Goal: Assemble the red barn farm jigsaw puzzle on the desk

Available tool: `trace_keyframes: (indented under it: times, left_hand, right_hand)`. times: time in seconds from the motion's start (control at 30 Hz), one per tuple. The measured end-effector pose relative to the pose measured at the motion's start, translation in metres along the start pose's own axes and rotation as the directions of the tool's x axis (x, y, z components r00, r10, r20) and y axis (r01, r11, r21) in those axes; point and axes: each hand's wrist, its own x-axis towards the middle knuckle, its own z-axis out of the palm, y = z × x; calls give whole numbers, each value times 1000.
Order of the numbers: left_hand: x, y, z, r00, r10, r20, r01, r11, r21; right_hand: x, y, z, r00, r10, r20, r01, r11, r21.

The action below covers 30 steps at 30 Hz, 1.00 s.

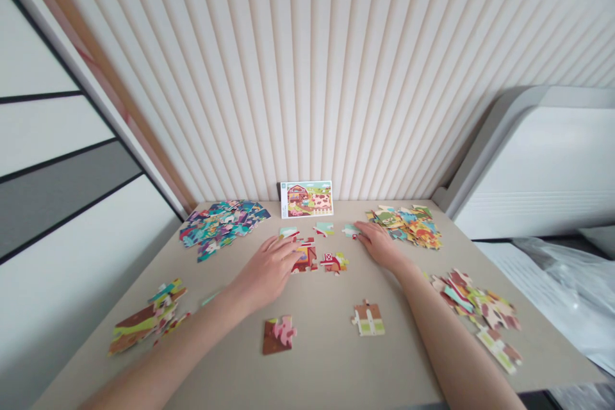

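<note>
My left hand [269, 269] lies low over the table, fingers stretched out and their tips on the left side of a red barn puzzle piece [307, 257], partly covering it. My right hand [379, 245] has its thumb and forefinger at the right edge of a pale blue puzzle piece [350, 229], gripping it on the tabletop. Between the hands are a light blue piece with a red edge [324, 228] and a piece with a red barn door [330, 261]. Another sky piece [289, 231] sits just beyond my left fingers.
A farm picture card [307, 198] stands against the ribbed wall. Piles of pieces lie at back left [223, 224], back right [408, 225], front left [148, 320] and front right [480, 307]. Nearer me are a pink-and-brown piece [278, 335] and a fence piece [369, 319].
</note>
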Motion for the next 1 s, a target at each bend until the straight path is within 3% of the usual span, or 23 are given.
trace_keyframes:
  times: [0.1, 0.2, 0.27, 0.37, 0.47, 0.53, 0.73, 1.0]
  left_hand:
    - [-44, 13, -11, 1000, -16, -15, 17, 1000, 23]
    - [-91, 26, -8, 998, -45, -48, 47, 998, 50]
    - [-116, 34, 1, 992, -68, -102, 75, 995, 61]
    - [-140, 44, 19, 977, -69, -200, 86, 993, 80]
    - [-151, 49, 34, 962, -90, -258, 116, 989, 91]
    - [-156, 50, 41, 951, -118, -285, 145, 987, 75]
    - [-159, 43, 56, 959, -143, -246, 140, 990, -28]
    - [-155, 39, 59, 968, -149, -201, 142, 989, -51]
  right_hand:
    - [-3, -3, -10, 996, 17, -89, -16, 1000, 9]
    - [-4, -19, -23, 972, 35, -231, -23, 998, 53]
    - [-6, -42, -32, 961, 7, -276, 16, 997, 82]
    - [-18, -91, -43, 975, -116, -190, 130, 990, 61]
    - [-49, -131, -52, 973, -224, -62, 223, 975, -16]
    - [-78, -143, -55, 974, -226, -22, 226, 974, -18]
    - [-151, -135, -43, 992, -16, -128, 30, 994, 110]
    - [-159, -141, -30, 977, 62, -202, -46, 996, 81]
